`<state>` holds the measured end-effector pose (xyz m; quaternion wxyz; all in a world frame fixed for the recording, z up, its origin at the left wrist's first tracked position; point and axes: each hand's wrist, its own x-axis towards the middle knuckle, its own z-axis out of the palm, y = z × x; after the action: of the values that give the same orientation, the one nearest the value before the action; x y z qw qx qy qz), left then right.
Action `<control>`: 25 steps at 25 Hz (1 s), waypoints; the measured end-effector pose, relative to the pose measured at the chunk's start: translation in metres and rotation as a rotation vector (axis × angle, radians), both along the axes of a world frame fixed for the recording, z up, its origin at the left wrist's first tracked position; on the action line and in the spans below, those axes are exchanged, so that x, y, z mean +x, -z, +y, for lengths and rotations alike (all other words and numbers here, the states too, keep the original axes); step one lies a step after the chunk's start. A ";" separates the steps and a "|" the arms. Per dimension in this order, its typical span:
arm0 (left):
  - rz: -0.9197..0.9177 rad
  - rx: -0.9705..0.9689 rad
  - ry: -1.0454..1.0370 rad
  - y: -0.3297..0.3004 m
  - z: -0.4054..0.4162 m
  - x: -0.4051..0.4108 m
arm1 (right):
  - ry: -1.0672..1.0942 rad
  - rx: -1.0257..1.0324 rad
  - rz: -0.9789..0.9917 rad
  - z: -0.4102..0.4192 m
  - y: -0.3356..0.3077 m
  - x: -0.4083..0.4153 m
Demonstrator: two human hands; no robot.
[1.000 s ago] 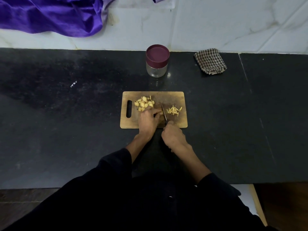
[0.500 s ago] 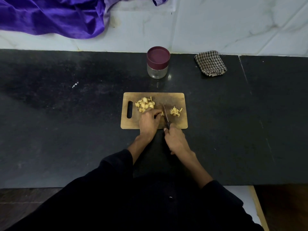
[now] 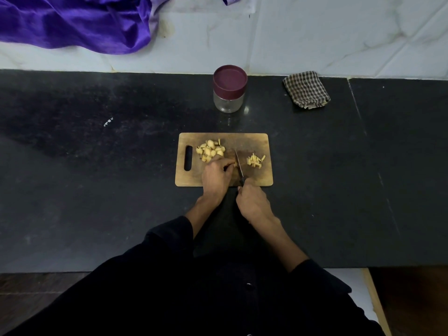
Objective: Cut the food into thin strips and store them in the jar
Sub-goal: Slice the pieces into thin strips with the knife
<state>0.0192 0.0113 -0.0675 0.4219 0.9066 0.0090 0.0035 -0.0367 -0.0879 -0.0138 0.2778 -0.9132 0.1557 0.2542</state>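
A wooden cutting board [image 3: 259, 177] lies on the black counter. A heap of pale yellow round slices [image 3: 210, 150] sits on its left half, and a small pile of thin strips [image 3: 255, 161] on its right half. My left hand [image 3: 215, 175] rests on the board with curled fingers pinning a yellow piece [image 3: 234, 164] against the knife blade. My right hand [image 3: 253, 202] grips the handle of the knife [image 3: 239, 164], whose blade points away from me between the two piles. A glass jar with a maroon lid [image 3: 229, 88] stands closed behind the board.
A folded checked cloth [image 3: 306, 89] lies at the back right of the counter [image 3: 97, 166]. Purple fabric [image 3: 75, 20] hangs over the white tiled wall at the upper left. The counter's front edge runs just before my body.
The knife blade has shifted slightly along the piece under my left fingers. Both hands stay in nearly the same place on the board.
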 end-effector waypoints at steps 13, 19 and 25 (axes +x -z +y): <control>-0.007 0.008 0.009 -0.002 0.001 0.001 | -0.011 -0.033 0.017 0.002 0.000 0.002; 0.009 0.020 -0.020 -0.002 0.000 0.000 | -0.049 -0.063 0.035 -0.005 0.003 -0.018; 0.012 -0.004 -0.014 -0.004 0.000 0.000 | 0.006 -0.042 -0.021 -0.003 0.005 -0.014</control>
<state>0.0195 0.0116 -0.0635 0.4236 0.9057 0.0177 0.0008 -0.0505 -0.0911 -0.0189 0.2611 -0.9210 0.1609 0.2402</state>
